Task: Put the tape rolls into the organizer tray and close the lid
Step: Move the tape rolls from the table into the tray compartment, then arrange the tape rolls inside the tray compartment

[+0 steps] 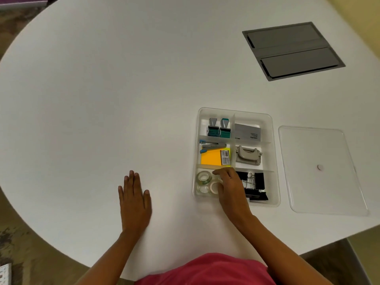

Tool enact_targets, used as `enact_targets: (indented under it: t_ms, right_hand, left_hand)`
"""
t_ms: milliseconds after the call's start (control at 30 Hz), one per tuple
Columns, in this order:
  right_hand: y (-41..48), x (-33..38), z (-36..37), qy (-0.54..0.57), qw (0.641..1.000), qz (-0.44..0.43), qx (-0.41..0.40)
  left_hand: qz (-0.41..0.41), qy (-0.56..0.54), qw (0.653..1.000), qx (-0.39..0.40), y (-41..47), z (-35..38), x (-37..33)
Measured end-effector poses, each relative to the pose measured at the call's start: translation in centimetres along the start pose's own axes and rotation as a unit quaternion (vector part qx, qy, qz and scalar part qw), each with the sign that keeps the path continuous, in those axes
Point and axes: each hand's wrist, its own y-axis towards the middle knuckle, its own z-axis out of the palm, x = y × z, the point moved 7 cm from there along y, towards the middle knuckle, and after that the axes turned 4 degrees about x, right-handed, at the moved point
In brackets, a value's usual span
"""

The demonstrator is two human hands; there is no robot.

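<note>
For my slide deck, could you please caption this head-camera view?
Right hand settles tape rolls in the organizer tray; lid lies beside it.

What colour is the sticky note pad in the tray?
Orange-yellow sticky note pad; head view shows it best.

1. Three tape rolls [207, 183] (clear, packed together, so the count is approximate).
2. Two stamps [218, 128].
3. One stapler [211, 146].
4. One hole punch [247, 155].
5. One tray [274, 161], one lid [320, 182].
6. Two hands, left hand [134, 199] and right hand [231, 187].
</note>
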Motion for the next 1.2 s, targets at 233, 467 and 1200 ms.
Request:
enact_targets:
  t_ms: [233,467,1200]
  right_hand:
    - [-1.9,-2.9,-2.0,-0.03,0.999,0.028,-0.036]
    - [-1.9,-2.9,-1.5,-0.053,0.995,0.061,-0.053]
    - [0.4,-2.5,-0.1,-0.127,0.985,0.11,-0.029]
  left_hand:
    - [0.105,-0.179,0.977,0.046,-1.3,-1.3,-7.5]
    - [0.041,-0.338,0.938,0.059,-1.7,-0.4,-13.8]
    - [-0.076,-0.356,0.925,0.107,0.2,0.7,-13.1]
